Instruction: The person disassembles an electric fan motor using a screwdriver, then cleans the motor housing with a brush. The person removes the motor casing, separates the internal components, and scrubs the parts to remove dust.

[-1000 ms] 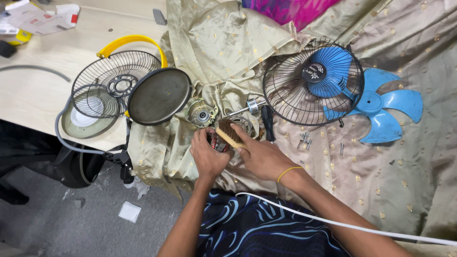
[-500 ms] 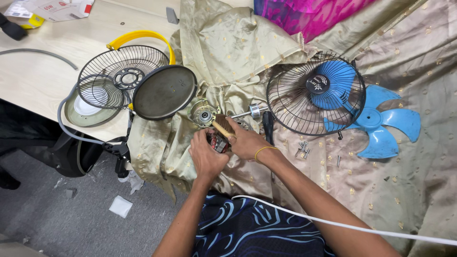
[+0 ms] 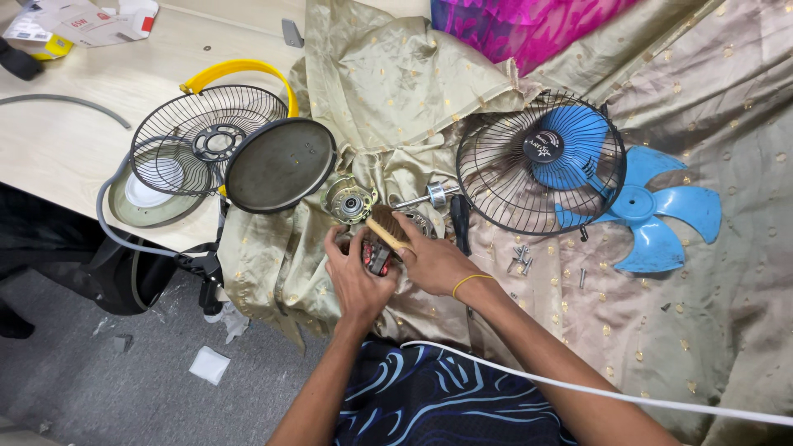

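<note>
Your left hand (image 3: pixel 353 277) cups a small dark motor part with reddish windings (image 3: pixel 377 258), its fingers curled around the near and left sides so the part sits steady against the golden cloth (image 3: pixel 661 330) at the near middle of the bench. Your right hand (image 3: pixel 434 260) grips a wooden-handled brush (image 3: pixel 388 229), fingers closed round the handle and thumb pressed along it; the bristle end lies on top of the part, a hold that suits sweeping dust out of the windings. How far the fingertips wrap beneath the part cannot be seen.

Just beyond your hands rests the round metal motor housing (image 3: pixel 348 201), face up, and to its right a shaft with a silver end piece (image 3: pixel 436 195). A dark-handled tool (image 3: pixel 459 221) lies just right of the hands, within easy reach. Loose screws (image 3: pixel 520 258) are gathered on the cloth to the right, where the fabric keeps them from rolling.

Farther right, a black wire guard (image 3: pixel 496 165) covers a blue fan hub (image 3: pixel 570 144), and a separate blue blade set (image 3: pixel 652 211) lies flat beside it. To the left, on the pale wooden table (image 3: pixel 58 149), sit a second wire guard (image 3: pixel 206 136) with a yellow handle (image 3: pixel 235 70) and a dark round cover plate (image 3: pixel 279 165) overlapping it. A white cable (image 3: pixel 595 388) crosses your right forearm.
</note>
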